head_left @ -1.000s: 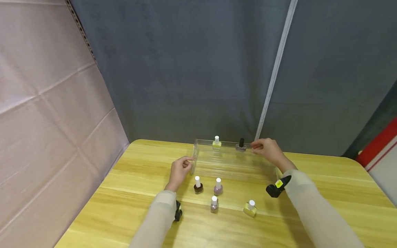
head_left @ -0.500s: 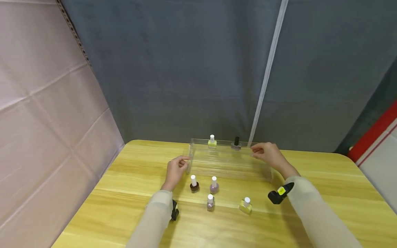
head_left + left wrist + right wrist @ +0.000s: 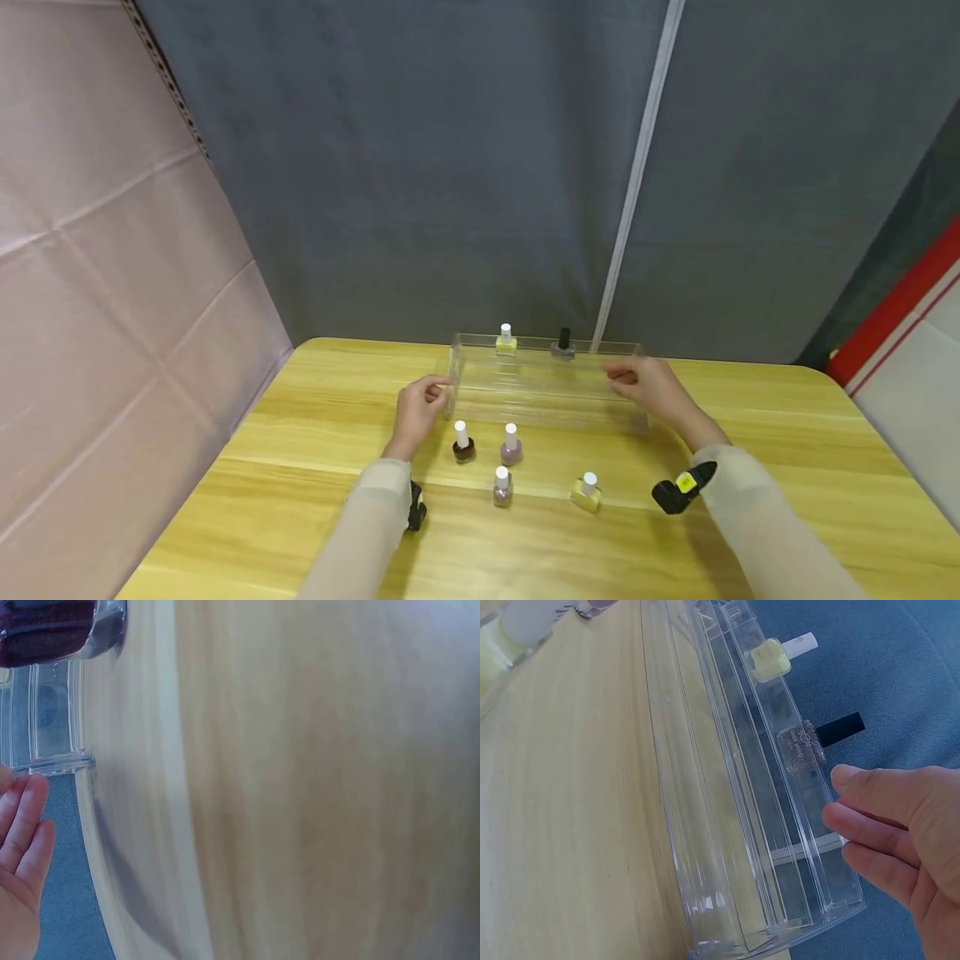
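- Standing near the back edge of the table [image 3: 300,467] in the head view, the clear rack [image 3: 547,387] is so see-through that its tiers are hard to trace. Its top tier bears a yellow bottle [image 3: 506,344] and a black-capped bottle [image 3: 563,346], both upright.
- In the same view, the dark bottle [image 3: 463,451], the lilac bottle [image 3: 512,452], the glittery bottle [image 3: 502,493] and the second yellow bottle [image 3: 587,493] are on the table in front of the rack. The left hand [image 3: 417,410] reaches the rack's left end; the right hand [image 3: 651,387] is at its right end, slightly blurred.
- In the left wrist view, the left hand's fingers run nearly straight to the rack's end panel. The thumb is mostly cut off by the frame, so I cannot tell whether it pinches the panel. Only a corner of the rack shows, and the dark bottle is cropped, its cap out of frame.
- In the right wrist view, the right hand's fingers are loosely bent, apart from the thumb and holding nothing, just beside the black-capped bottle; contact with the rack is unclear. The lettering on that bottle is too small to read. The second yellow bottle is cropped at the upper left.
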The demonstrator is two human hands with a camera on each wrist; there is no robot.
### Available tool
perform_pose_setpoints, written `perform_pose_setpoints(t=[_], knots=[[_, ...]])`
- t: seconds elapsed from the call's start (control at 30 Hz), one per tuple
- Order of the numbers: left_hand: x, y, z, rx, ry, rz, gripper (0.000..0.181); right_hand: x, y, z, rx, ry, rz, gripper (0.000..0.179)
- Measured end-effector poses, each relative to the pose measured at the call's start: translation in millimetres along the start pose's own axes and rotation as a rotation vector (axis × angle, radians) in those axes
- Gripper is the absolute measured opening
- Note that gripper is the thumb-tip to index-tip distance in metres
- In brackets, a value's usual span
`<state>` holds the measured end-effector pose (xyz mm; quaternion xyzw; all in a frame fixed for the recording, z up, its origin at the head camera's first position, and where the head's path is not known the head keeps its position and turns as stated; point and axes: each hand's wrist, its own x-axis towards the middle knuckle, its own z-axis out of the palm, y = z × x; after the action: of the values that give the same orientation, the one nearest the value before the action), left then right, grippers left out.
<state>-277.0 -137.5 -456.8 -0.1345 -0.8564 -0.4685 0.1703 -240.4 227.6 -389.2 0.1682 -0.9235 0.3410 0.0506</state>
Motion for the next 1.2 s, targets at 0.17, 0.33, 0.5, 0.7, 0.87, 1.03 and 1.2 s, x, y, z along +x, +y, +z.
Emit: perform_pose_setpoints(t=[0.17,0.33,0.5,0.7,0.87,1.03,1.2], knots=[[0.4,0.2,0.1,0.011,-0.006,-0.03,0.016,-4.6,-2,0,-0.014,0.004,-0.019,0.029],[2.2,0.9,1.1,0.022,-0.028,-0.086,0.017,-13.8,-2,0,-0.011,-0.024,0.011,0.03],[2.0,2.3,-0.7,0.022,-0.03,-0.085,0.016,-22.3,2,4,-0.027,-0.029,-0.001,0.027],[1.5,1.7,-3.5,0.025,-0.038,-0.082,0.016,-29.6,0,8,-0.01,-0.041,0.011,0.028],[0.7,1.0,-4.6,0.035,-0.031,-0.071,0.017,-34.0,-2,11,-0.006,-0.038,-0.003,0.027],[0.9,0.9,-5.0,0.033,-0.03,-0.075,0.017,-38.9,-5,14,-0.022,-0.026,-0.029,0.027],[1.1,0.9,-5.0,0.036,-0.026,-0.06,0.017,-44.7,-9,15,-0.014,-0.023,-0.051,0.027]])
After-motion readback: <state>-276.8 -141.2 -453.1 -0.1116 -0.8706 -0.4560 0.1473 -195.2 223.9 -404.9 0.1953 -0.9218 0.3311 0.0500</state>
